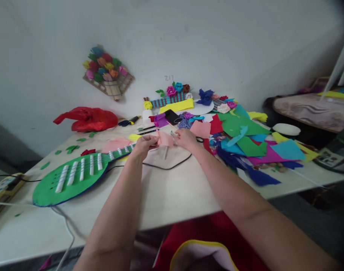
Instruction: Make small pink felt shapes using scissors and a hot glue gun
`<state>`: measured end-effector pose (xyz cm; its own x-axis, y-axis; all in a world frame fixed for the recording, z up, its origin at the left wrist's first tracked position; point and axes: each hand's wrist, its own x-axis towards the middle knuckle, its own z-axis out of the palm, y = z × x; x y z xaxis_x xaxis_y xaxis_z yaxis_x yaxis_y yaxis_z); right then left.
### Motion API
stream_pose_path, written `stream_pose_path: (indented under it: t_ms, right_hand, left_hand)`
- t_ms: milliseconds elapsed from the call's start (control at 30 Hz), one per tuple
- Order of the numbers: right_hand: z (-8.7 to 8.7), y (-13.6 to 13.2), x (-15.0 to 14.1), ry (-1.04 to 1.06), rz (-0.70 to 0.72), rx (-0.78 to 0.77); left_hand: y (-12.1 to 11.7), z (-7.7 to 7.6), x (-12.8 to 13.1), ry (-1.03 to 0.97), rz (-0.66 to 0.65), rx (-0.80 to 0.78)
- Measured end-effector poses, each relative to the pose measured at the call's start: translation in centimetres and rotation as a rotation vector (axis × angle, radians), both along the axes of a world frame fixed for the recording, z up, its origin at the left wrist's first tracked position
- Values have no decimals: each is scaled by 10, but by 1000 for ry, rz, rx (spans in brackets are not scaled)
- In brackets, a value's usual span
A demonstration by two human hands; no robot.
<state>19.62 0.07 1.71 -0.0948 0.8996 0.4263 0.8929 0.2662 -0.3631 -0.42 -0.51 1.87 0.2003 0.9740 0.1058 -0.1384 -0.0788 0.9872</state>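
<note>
Over the middle of the table, my left hand (146, 145) is closed in a pinch on a piece of pink paper (166, 139). The paper stretches toward my right hand (185, 138), whose fingers are also pinched together. A small whitish thing shows at the right fingertips, too small to name. Beneath the hands lies a thin whitish stick (165, 152) on the tabletop. A black cord (167, 168) curves below them. To the left is a green pipa-shaped paper craft (75, 177) with white strips and strings. Another pink paper piece (200, 129) lies right of my right hand.
Coloured paper scraps (253, 146) cover the right side. A red plastic bag (95, 119) and a yellow-black cutter (130, 121) sit at the back left, a phone (171, 117) behind the hands. Paper flowers (104, 66) hang on the wall. A power strip (6, 190) is at far left.
</note>
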Motion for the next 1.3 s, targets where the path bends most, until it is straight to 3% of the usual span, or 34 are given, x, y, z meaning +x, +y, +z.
stream_pose_path:
  t_ms: [133, 333, 600, 767, 867, 967, 1033, 1133, 1300]
  right_hand:
    - [-4, -4, -3, -240, -43, -123]
    - [-12, -5, -13, -325, -23, -170]
    - [-14, -2, -10, -236, -127, -144]
    - [-9, 2, 5, 14, -234, -135]
    - [-9, 5, 9, 361, -96, -151]
    - [-8, 4, 8, 765, 187, -246]
    - [-5, 2, 8, 912, 355, -307]
    - [-1, -3, 7, 938, 514, -395]
    - [2, -6, 7, 856, 550, -440]
  left_hand:
    - [7, -8, -5, -92, 21, -2]
    - [13, -17, -7, -325, 209, 19]
    - [15, -26, -9, -410, 209, 15]
    - [16, -29, -11, -396, 180, -31]
    - [15, -28, -12, -400, 160, -51]
    - [13, -26, -11, -407, 153, -86]
    - [11, -24, -10, -405, 138, -99]
    - [10, -23, -10, -404, 104, -103]
    - [10, -23, -11, -393, 67, -105]
